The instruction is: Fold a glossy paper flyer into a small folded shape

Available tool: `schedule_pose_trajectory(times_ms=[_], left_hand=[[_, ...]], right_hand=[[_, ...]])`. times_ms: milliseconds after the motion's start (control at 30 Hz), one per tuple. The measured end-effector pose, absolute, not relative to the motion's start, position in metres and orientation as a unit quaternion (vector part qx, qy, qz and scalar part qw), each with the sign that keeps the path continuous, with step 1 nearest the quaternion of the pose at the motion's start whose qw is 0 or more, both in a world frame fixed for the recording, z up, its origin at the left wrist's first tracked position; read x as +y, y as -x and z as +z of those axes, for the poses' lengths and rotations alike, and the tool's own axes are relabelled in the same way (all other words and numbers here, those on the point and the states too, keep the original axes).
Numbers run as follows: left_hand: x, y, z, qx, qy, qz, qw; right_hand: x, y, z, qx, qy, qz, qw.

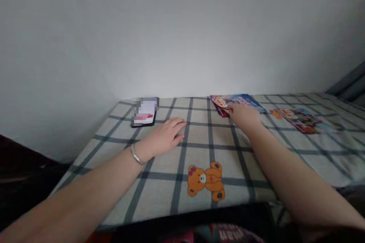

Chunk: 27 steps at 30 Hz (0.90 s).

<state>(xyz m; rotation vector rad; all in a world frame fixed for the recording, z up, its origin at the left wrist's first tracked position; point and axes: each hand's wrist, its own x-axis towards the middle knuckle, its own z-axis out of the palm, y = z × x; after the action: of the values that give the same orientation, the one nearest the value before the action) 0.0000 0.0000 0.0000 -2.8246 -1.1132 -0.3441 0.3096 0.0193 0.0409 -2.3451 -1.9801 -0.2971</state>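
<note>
Thin bright paper booklet [238, 101] touched by right hand [244, 117], fingers flat, nothing gripped. Open left hand [167, 136] laid on checked cloth [199, 148]. Booklet judged light, bendy; best taken by edge.

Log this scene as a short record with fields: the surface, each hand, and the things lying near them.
surface: checked cloth with a teddy bear print
left hand: flat on the cloth, palm down, bangle on the wrist
right hand: resting on the near edge of a colourful picture book
further right: second picture book, untouched
beyond left hand: phone, lying flat
</note>
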Motion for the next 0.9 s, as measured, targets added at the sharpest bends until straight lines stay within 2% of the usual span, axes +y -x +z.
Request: schedule_pose_trajectory(times_ms=[267, 533, 667, 800, 900], left_hand=[[0.0, -0.001, -0.001, -0.355, 0.924, -0.135, 0.036], [-0.001, -0.001, 0.001, -0.363, 0.922, -0.137, 0.02], [-0.003, -0.002, 0.002, -0.374, 0.917, -0.142, 0.008], [-0.007, -0.004, 0.004, -0.401, 0.9, -0.172, -0.005], [-0.008, -0.005, 0.005, -0.41, 0.892, -0.19, -0.006]], right_hand=[[0.019, -0.303, 0.043, -0.656, 0.744, -0.113, 0.055], [0.02, -0.302, 0.042, -0.664, 0.743, -0.05, 0.062], [0.019, -0.302, 0.041, -0.671, 0.732, -0.079, 0.08], [0.015, -0.294, 0.04, -0.732, 0.658, -0.111, 0.137], [0.012, -0.287, 0.037, -0.797, 0.568, -0.067, 0.194]])
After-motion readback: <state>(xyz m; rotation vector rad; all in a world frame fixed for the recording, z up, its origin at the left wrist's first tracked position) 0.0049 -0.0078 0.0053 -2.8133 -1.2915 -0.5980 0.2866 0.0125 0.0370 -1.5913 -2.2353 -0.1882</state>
